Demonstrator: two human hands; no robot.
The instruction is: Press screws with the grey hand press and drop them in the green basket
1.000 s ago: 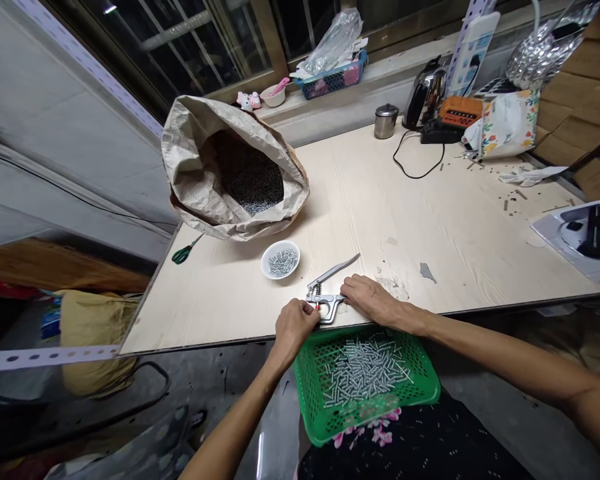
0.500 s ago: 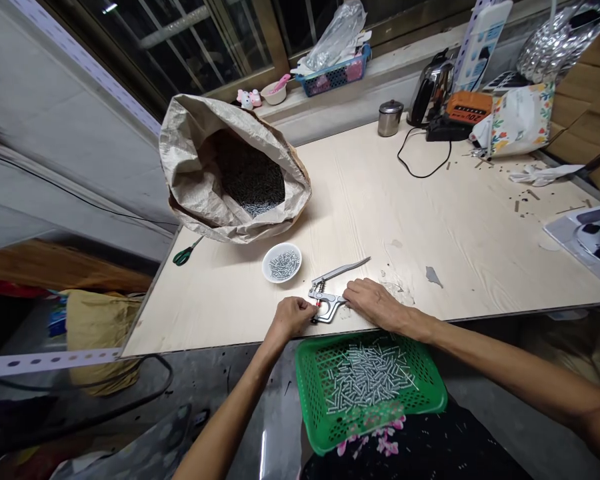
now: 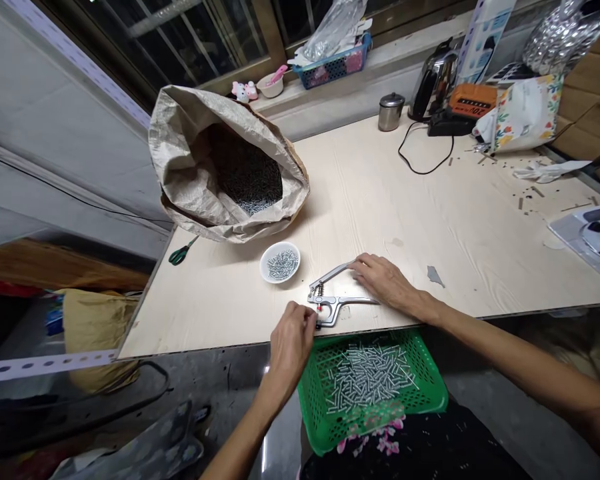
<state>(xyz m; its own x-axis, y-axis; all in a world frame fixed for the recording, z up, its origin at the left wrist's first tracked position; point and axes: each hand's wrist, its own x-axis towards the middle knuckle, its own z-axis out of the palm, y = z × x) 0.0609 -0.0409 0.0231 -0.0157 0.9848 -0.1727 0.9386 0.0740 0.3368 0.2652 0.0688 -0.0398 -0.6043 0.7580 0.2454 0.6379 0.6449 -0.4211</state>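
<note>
A metal plier-like press tool (image 3: 330, 293) lies near the front edge of the pale wooden table (image 3: 430, 220). My right hand (image 3: 383, 280) rests over its handles, fingers curled on the upper lever. My left hand (image 3: 293, 337) is at the tool's jaw end, fingers pinched together on something too small to make out. A green plastic basket (image 3: 310, 400) holding many small metal springs sits on my lap just below the table edge. A small white bowl (image 3: 280, 262) of little metal parts stands behind the tool.
A big open paper sack (image 3: 190, 180) of dark small parts sits at the back left, green-handled scissors (image 3: 180, 253) beside it. A kettle (image 3: 430, 83), a steel cup (image 3: 391, 112), a cord and a flowered bag (image 3: 525, 113) stand at the back right.
My right hand has slid from the tool's lower handle up to the upper lever. My left hand has drawn back a little from the jaw towards the table edge.
</note>
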